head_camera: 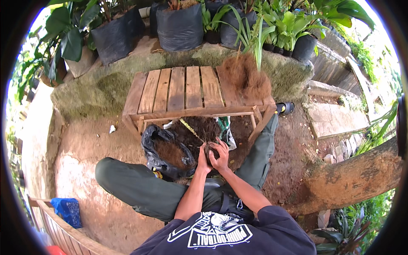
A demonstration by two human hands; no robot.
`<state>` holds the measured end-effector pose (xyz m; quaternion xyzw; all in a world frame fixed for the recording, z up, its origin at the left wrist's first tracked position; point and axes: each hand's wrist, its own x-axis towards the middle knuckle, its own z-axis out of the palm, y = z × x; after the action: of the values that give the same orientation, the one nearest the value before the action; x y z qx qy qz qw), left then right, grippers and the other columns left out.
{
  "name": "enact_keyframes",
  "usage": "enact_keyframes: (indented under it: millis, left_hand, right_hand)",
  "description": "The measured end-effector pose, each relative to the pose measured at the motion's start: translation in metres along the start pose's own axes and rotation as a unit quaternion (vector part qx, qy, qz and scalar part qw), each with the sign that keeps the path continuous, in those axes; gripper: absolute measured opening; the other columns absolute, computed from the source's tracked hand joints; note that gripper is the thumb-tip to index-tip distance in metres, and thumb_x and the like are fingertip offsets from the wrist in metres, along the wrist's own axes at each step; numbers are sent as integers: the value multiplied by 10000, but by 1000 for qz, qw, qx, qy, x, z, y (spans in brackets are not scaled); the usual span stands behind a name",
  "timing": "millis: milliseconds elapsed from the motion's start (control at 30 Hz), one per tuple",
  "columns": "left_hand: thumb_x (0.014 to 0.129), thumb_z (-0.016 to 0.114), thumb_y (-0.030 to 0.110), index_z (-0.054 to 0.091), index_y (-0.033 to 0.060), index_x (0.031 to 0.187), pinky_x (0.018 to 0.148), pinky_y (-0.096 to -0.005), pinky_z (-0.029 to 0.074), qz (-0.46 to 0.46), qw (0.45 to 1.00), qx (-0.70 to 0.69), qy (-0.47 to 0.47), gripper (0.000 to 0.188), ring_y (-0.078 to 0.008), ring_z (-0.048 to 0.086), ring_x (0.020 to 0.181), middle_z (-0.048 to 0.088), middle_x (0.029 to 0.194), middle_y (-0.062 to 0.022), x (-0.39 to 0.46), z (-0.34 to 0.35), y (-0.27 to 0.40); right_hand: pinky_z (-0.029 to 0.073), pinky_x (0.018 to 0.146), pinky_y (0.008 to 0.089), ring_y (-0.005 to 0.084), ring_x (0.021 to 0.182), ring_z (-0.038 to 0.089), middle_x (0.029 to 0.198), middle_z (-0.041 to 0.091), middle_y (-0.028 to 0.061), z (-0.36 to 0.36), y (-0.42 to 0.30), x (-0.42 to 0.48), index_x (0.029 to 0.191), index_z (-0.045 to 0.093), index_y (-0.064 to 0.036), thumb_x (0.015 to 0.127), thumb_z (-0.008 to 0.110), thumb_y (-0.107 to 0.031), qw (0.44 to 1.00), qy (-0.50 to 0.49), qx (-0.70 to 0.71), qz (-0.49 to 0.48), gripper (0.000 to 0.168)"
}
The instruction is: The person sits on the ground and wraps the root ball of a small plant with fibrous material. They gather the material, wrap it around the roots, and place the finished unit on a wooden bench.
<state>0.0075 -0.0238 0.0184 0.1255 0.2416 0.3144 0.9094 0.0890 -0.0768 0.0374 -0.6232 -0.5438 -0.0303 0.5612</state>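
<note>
Both of my hands press around a dark clump of soil and roots (208, 152), held low in front of me. My left hand (203, 160) cups its left side, while my right hand (220, 155) curls over the right side with fingers spread across it. A thin pale yellow-green stem (190, 128) slants up and left from the clump; whether it grows out of it I cannot tell. Just beyond lies a heap of dark soil (208, 126) on a white and green sack (230, 135). Left of my hands stands a black plastic bag (148, 142) holding brown fibre (170, 153).
A slatted wooden bench (186, 91) stands over the soil, with a brown fibre clump (247, 76) on its right end. Behind runs a mossy ledge (105, 86) bearing black planting bags (180, 28). A tree trunk (353, 178) leans at right; a blue bag (66, 212) sits lower left.
</note>
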Motion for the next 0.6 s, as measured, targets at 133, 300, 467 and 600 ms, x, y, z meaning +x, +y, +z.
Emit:
enact_keyframes:
  millis: [133, 300, 467, 600]
  left_hand:
    - [978, 418, 504, 615, 153, 1116, 883, -362, 517, 5, 999, 3, 45, 426, -193, 633, 983, 649, 1067, -24, 9, -12, -5]
    - [979, 468, 534, 610, 117, 1202, 921, -384, 505, 3, 998, 31, 58, 493, -194, 633, 1060, 653, 1157, -33, 8, 0, -11]
    - [972, 496, 495, 640, 96, 1134, 849, -378, 523, 17, 989, 116, 94, 455, -184, 655, 933, 665, 1064, -38, 20, -12, -9]
    - [960, 432, 490, 636, 110, 1014, 813, -368, 524, 28, 998, 9, 49, 435, -194, 648, 884, 663, 991, -28, 20, -19, -7]
  right_hand:
    - [339, 1038, 456, 313, 1259, 536, 1119, 699, 68, 3, 3, -3, 963, 680, -54, 821, 618, -157, 1000, -3, 3, 13, 186]
    - [394, 1030, 403, 302, 1185, 569, 1158, 684, 87, 2, 26, -5, 1038, 696, -23, 870, 566, -72, 991, 32, 28, 126, 217]
    - [463, 921, 312, 204, 1026, 641, 1097, 693, 113, 7, 18, -2, 1160, 641, 6, 971, 495, -97, 941, 84, 202, 257, 260]
    - [472, 907, 337, 256, 1022, 645, 1070, 679, 141, 12, 7, -6, 1087, 655, -1, 952, 533, -111, 975, 12, 147, 167, 213]
